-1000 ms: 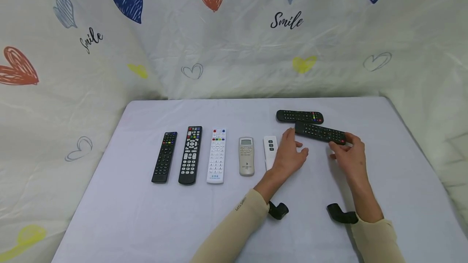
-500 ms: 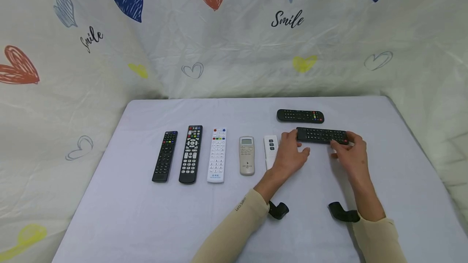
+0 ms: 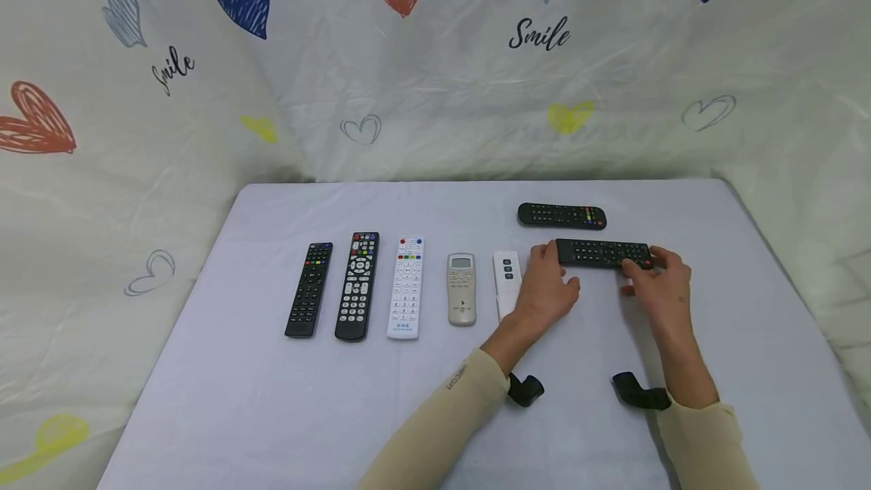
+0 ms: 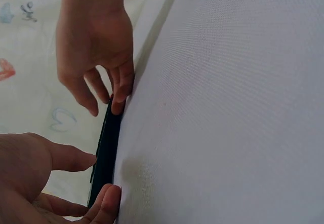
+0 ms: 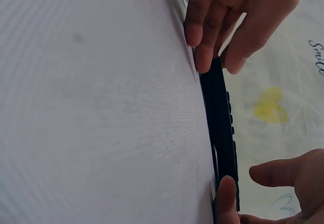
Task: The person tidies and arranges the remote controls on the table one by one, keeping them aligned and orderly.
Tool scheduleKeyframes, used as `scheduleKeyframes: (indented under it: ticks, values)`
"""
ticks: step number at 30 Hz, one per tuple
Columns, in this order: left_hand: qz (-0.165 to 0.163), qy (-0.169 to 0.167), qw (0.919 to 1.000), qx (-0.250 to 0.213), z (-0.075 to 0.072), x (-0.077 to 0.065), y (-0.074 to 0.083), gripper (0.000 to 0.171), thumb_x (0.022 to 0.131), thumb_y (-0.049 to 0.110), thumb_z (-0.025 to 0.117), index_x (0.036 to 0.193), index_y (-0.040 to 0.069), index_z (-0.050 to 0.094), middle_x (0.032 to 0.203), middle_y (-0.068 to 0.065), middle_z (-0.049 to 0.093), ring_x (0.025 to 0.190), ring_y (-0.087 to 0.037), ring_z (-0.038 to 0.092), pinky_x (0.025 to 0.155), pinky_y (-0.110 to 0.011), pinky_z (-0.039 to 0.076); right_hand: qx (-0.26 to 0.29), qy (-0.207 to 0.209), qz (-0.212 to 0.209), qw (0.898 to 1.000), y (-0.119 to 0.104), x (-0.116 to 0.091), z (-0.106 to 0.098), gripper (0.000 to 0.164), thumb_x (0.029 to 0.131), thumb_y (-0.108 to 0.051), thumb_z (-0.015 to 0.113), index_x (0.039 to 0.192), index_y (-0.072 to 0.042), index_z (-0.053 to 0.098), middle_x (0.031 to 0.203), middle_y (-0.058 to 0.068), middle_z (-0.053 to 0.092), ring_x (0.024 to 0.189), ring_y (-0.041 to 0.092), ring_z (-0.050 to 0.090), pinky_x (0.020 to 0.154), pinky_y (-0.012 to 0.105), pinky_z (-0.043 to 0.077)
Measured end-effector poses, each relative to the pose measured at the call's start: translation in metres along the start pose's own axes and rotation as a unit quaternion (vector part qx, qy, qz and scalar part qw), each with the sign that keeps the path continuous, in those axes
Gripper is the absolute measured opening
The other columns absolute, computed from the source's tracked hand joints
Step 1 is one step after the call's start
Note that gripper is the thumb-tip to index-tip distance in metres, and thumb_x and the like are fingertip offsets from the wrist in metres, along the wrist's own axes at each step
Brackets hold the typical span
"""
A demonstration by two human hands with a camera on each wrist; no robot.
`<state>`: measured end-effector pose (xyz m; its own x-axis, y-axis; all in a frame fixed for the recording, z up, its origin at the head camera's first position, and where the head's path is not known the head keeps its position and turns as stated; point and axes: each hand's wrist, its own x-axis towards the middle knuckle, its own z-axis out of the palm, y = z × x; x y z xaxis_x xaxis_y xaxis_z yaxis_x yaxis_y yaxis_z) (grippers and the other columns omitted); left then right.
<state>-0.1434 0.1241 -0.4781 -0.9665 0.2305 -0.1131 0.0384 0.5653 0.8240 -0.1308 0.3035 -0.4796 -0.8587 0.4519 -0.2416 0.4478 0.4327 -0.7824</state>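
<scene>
A black remote control [image 3: 604, 253] lies crosswise on the white table, buttons up, between my two hands. My left hand [image 3: 540, 289] touches its left end with the fingertips. In the left wrist view the thumb [image 4: 76, 158] stands apart from it. At the other end my right hand [image 3: 663, 289] has fingers against the remote's end and near edge. Its thumb [image 5: 273, 173] is held above the buttons in the right wrist view, not pressed on them. Parallel behind lies a second black remote control [image 3: 562, 216]. A white remote control [image 3: 506, 278] is partly hidden by the left hand.
Left of the hands, a beige remote with a small screen [image 3: 461, 289], a white remote control [image 3: 406, 289], a black remote with white buttons [image 3: 357, 287] and a slim black remote [image 3: 309, 290] lie in a row. A heart-printed curtain [image 3: 449, 97] hangs behind the table.
The black remote control between my hands has turned from slanted to nearly straight and come slightly nearer me, leaving a gap to the one behind. Both hands have barely moved.
</scene>
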Motion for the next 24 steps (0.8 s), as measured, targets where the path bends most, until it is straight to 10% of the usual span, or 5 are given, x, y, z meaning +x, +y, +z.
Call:
scheduleKeyframes:
  ticks: [9,24]
  values:
    - [0.005,-0.001,1.0,0.008,0.0027,0.0001,0.0019,0.072,0.097,0.017,0.069,0.159,0.002,0.035,0.141,-0.012,0.051,0.103,-0.005,0.058,0.083,-0.014,0.05,-0.01,0.004,-0.002,1.0,0.0017,0.0026,0.0003,0.071,0.105,-0.032,0.055,0.163,-0.001,0.026,0.12,0.027,0.069,0.055,-0.005,0.064,0.074,0.017,0.04]
    - [0.02,0.005,0.9988,-0.044,-0.0012,-0.0005,-0.0003,0.066,0.093,0.004,0.071,0.154,0.001,0.044,0.119,-0.011,0.053,0.084,0.002,0.044,0.072,-0.011,0.045,0.038,-0.004,-0.013,0.999,0.0024,0.0009,-0.0025,0.067,0.107,-0.025,0.053,0.164,-0.004,0.023,0.162,0.028,0.033,0.059,-0.009,0.061,0.063,0.009,0.052]
